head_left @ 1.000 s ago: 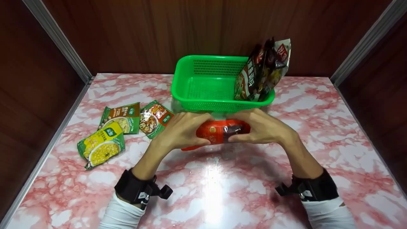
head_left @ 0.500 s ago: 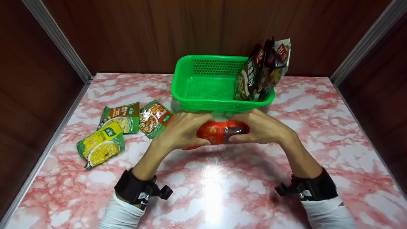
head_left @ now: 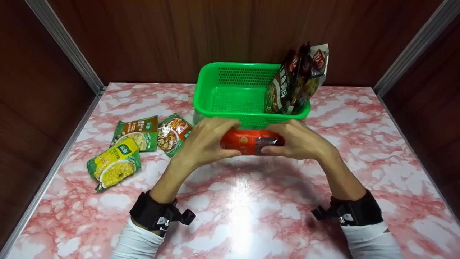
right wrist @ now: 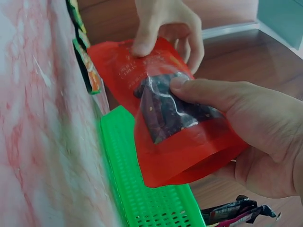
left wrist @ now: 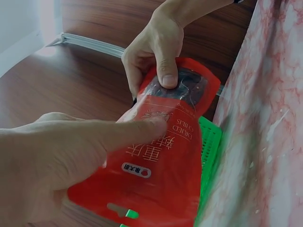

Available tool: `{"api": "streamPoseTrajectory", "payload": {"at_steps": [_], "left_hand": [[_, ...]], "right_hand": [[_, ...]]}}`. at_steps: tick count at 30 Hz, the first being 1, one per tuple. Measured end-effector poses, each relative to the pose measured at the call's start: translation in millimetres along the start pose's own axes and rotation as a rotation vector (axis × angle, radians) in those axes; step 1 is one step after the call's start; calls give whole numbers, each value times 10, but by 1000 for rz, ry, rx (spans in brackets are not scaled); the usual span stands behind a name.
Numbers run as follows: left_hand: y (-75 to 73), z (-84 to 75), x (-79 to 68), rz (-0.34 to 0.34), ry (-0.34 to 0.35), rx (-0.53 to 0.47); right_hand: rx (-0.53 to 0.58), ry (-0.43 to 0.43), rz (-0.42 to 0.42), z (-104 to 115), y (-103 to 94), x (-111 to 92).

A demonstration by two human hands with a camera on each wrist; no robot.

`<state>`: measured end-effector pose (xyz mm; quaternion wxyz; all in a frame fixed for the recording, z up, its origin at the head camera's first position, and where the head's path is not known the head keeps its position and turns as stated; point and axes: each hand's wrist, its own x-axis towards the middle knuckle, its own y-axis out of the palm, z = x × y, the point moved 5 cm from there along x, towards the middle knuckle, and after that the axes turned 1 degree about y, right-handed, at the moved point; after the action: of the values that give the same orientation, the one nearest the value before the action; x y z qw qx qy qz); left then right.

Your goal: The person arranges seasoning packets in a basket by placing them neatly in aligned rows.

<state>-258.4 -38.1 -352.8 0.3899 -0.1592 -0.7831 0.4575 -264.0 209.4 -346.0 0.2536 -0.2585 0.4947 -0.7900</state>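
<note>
Red pouch held crosswise

The left hand grips it toward the hang-hole end, the right hand toward the base; its long axis runs left to right, hang-hole end pointing left; it is in front of a green basket, where dark packets lean at right; three smaller packets lie leftward on the marbled surface.

A marbled pink-and-white table carries the basket; to the basket's left lie the red-green packet, nearest it, the brown packet farther off, and the yellow packet farthest, overlapping the brown.
</note>
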Motion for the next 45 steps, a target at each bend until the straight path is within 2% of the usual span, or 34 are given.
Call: {"api": "streamPoseTrajectory", "payload": {"at_steps": [6, 10, 13, 16, 18, 20, 23, 27, 31, 35, 39, 45], "left_hand": [[-162, 104, 34, -313, -38, -110], [-240, 185, 15, -509, -93, -191], [-263, 260, -16, -621, -160, -274], [-249, 326, -34, -687, -235, -391], [-216, 351, -36, -693, -287, -474], [-165, 350, -27, -668, -333, -565], [-59, 312, -3, -591, -386, -682], [89, 209, 36, -487, -406, -816], [180, 85, 61, -421, -365, -906], [212, -19, 68, -394, -314, -975], [216, -84, 69, -397, -289, -1022], [212, -99, 65, -439, -304, -1032]], "right_hand": [[64, 88, -95, -131, -107, -24], [133, 160, -236, -219, -174, -23], [227, 198, -374, -257, -208, -20], [378, 216, -501, -260, -212, -13], [483, 222, -569, -241, -198, -5], [577, 221, -616, -207, -172, 9], [684, 222, -656, -136, -119, 32], [769, 222, -674, -36, -38, 50], [787, 196, -677, 57, 25, 61], [779, 169, -666, 122, 78, 84], [770, 154, -641, 173, 140, 107], [762, 132, -597, 225, 213, 124]]}}
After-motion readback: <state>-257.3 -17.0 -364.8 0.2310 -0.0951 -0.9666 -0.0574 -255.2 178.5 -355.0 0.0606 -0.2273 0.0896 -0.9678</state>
